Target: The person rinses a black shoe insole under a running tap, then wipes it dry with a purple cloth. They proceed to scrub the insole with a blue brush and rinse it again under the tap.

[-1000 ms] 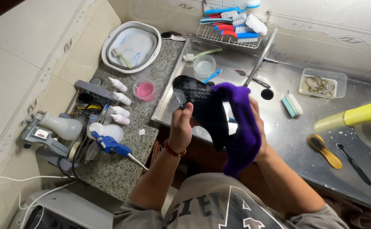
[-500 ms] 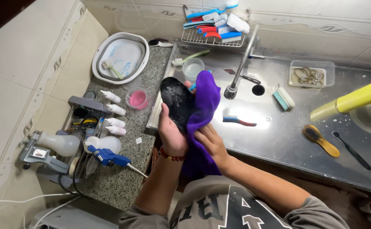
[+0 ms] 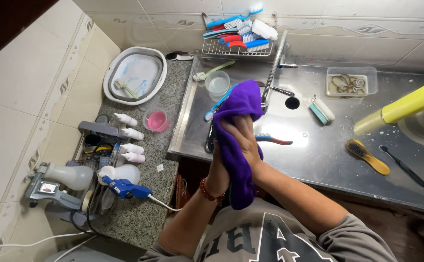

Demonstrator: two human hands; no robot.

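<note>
A purple cloth [image 3: 238,104] is wrapped over a black item, of which only a dark edge [image 3: 210,141] shows on the left. My left hand [image 3: 217,167], with a red bead bracelet at the wrist, holds the bundle from underneath. My right hand [image 3: 243,140] presses flat on the cloth from the right, palm against it. Both hands are held over the front edge of the steel sink counter [image 3: 318,145]. The cloth's loose end hangs down toward my chest.
A faucet [image 3: 272,63] and a wire rack of brushes [image 3: 236,46] stand behind the hands. A clear cup [image 3: 217,83], a toothbrush [image 3: 275,140], a wooden brush [image 3: 367,156] and a yellow bottle [image 3: 401,106] lie on the counter. On the left are a grey basin [image 3: 134,75], a pink cup [image 3: 156,120] and a blue spray gun [image 3: 124,187].
The black item was mostly bare a second ago. The purple cloth now covers it, and my right hand has moved on top, pressing the cloth against it.
</note>
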